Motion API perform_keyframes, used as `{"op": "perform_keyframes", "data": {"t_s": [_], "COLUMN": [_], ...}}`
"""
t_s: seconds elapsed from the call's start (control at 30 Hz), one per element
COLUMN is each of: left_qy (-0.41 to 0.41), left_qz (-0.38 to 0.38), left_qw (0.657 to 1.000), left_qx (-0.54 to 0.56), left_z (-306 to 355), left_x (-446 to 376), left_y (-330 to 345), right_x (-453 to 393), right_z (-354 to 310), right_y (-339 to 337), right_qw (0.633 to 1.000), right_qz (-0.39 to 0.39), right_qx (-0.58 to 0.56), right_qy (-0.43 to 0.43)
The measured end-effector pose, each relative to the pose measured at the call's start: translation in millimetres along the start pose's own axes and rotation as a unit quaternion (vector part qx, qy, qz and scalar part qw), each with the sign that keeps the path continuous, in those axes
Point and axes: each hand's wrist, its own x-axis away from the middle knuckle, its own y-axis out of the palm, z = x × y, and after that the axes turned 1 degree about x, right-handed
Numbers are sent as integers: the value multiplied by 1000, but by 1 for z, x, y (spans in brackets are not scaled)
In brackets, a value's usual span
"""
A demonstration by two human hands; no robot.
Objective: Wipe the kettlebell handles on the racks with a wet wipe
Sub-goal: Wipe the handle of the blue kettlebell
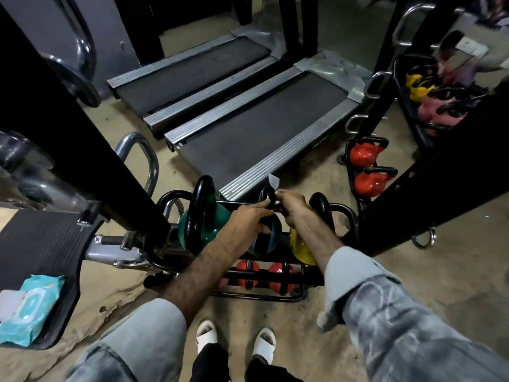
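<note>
A low black rack point(344, 213) in front of me carries a green kettlebell point(220, 219), a blue kettlebell point(274, 238) and a yellow kettlebell point(298, 244) on top, with red ones point(248, 272) below. Both hands meet at the blue kettlebell's black handle point(266, 194). My left hand point(248, 219) grips the handle's near side. My right hand point(292, 205) pinches a white wet wipe point(273, 181) against the handle's top; a corner of the wipe sticks up.
A pack of wet wipes point(29, 307) lies on a black padded bench at lower left. Two treadmills point(259, 128) stand beyond the rack. A second rack at right holds red kettlebells point(366, 154); yellow and pink ones sit higher. Black uprights flank both sides.
</note>
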Motion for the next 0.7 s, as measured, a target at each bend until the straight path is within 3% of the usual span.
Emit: {"op": "perform_keyframes", "data": {"t_s": [0.1,0.23,0.37,0.47,0.57,0.7], "left_qy": [6,12,6,51,23,57], "left_qz": [32,26,23,13,26,4], "left_qw": [999,998,1000,997,999,998], "left_qx": [29,54,9,-51,36,-1], "left_z": [7,5,1,5,14,0], "left_x": [4,6,6,5,10,5], "left_y": [-4,-5,-4,-7,-12,-6], "right_x": [2,-1,-9,-13,-4,2], "right_z": [10,11,8,6,11,22], "right_y": [-1,-6,4,9,3,-6], "right_qw": [994,991,992,992,991,995], "right_qz": [-2,-11,3,13,-4,-24], "right_qx": [-96,-126,-121,-121,-126,-101], "right_qy": [49,49,45,44,40,10]}}
